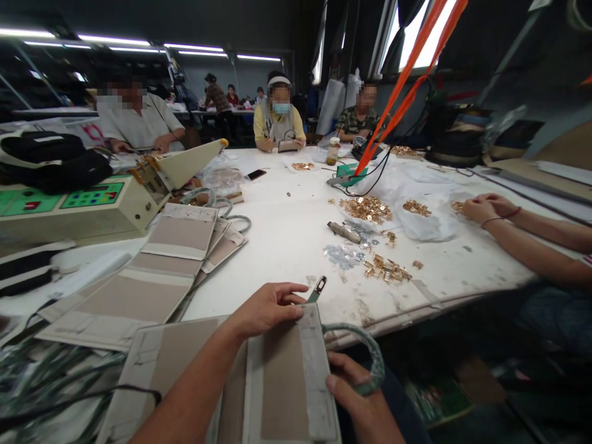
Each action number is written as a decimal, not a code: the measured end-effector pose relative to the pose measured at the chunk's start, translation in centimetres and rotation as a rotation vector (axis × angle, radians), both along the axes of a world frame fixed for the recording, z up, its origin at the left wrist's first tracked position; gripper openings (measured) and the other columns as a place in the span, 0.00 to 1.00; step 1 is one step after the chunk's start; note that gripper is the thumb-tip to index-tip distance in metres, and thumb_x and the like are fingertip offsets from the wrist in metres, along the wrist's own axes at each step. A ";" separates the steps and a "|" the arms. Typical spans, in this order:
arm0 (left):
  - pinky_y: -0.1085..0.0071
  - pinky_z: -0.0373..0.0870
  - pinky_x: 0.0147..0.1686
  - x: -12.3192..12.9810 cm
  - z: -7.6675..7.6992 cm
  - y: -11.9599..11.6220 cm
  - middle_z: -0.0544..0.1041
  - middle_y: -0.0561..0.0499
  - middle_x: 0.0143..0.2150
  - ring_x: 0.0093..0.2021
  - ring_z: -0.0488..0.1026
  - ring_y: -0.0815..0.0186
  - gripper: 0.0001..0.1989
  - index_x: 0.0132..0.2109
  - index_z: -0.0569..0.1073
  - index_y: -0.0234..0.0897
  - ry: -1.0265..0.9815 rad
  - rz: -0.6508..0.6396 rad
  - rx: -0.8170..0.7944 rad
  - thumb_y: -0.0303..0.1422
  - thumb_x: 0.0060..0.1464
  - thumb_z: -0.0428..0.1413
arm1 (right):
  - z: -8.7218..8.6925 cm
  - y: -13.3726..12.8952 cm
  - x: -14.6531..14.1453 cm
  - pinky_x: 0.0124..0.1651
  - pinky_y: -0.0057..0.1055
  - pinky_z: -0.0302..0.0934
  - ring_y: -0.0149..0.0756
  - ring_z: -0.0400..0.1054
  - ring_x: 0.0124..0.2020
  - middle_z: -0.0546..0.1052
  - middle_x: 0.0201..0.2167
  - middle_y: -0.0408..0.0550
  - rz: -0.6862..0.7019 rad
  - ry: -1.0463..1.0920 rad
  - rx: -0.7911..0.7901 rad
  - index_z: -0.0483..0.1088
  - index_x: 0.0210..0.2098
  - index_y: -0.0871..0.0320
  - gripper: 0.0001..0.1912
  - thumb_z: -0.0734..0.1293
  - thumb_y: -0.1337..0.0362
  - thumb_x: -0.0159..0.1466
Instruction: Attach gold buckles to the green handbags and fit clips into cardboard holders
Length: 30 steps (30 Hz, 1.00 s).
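Note:
A beige panel with pale edges lies close to me, a green wrapped handle looping out from its right side. My left hand is closed on the panel's far edge, thumb on top, beside a green strap with a metal end piece that sticks up past the edge. My right hand grips the panel's right edge near the handle, fingers partly behind it. Similar panels are stacked to the left.
A machine stands at the left. Gold metal parts, grey pieces and a tool lie on the white table. Another person's hands are at the right; orange straps hang down.

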<state>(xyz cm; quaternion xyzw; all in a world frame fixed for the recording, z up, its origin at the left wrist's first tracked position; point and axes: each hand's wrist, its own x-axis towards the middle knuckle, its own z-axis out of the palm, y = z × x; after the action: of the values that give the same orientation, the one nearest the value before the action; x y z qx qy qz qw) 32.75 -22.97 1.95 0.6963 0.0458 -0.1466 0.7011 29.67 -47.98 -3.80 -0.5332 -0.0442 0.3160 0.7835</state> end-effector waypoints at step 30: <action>0.49 0.54 0.71 -7.4 -5.9 -5.8 0.63 0.46 0.71 0.70 0.60 0.54 0.27 0.70 0.63 0.39 -0.479 0.097 1.233 0.39 0.67 0.52 | 2.3 -1.7 5.8 0.60 0.46 0.62 0.51 0.69 0.56 0.79 0.53 0.52 0.090 -1.264 -0.639 0.79 0.52 0.52 0.14 0.68 0.61 0.67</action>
<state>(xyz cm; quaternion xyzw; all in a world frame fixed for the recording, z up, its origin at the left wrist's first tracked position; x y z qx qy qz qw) 25.34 -28.80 -3.96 0.9806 -0.0045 0.0968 0.1706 35.43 -49.65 -1.48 -0.8159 -0.4175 -0.0243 0.3993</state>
